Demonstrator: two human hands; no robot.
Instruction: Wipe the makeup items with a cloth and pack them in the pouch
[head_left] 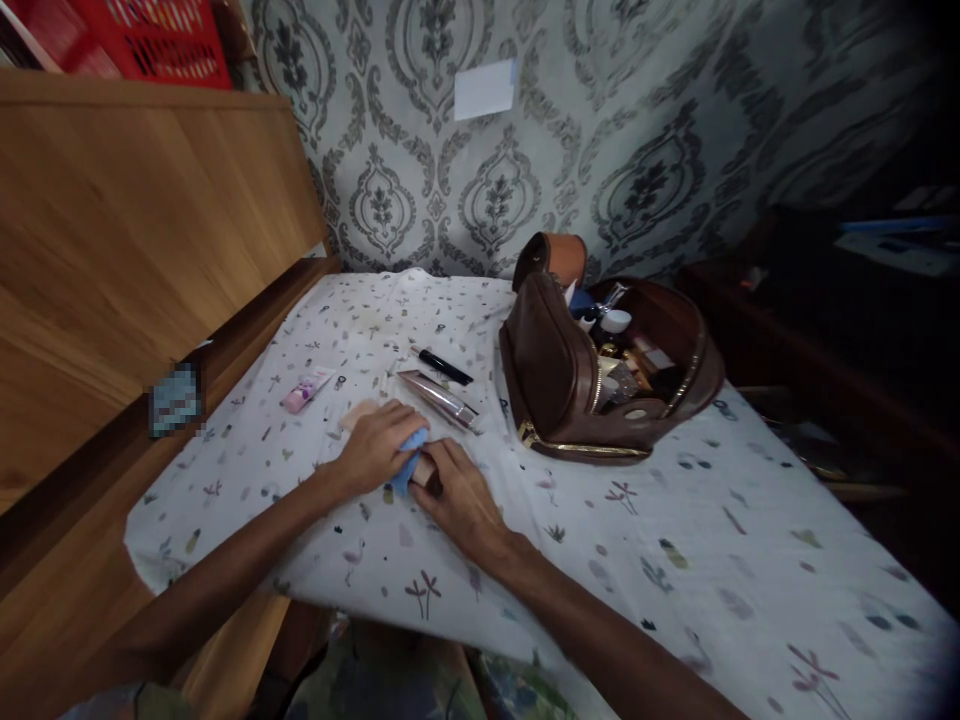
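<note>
My left hand [375, 448] presses a small blue cloth [409, 462] onto a beige tube-like item [358, 412] lying on the patterned white tablecloth [675, 560]. My right hand [457, 490] grips the near end of that same item, its fingers touching the blue cloth. Just beyond the hands lie a rose-gold tube [439, 398], a black pencil-like stick [445, 367] and a pink tube [306, 390].
An open brown cosmetic bag [555, 385] full of small items stands to the right of the hands. A wooden headboard or cabinet [135, 220] runs along the left, with a red crate [157, 40] above. Dark furniture sits at the right edge.
</note>
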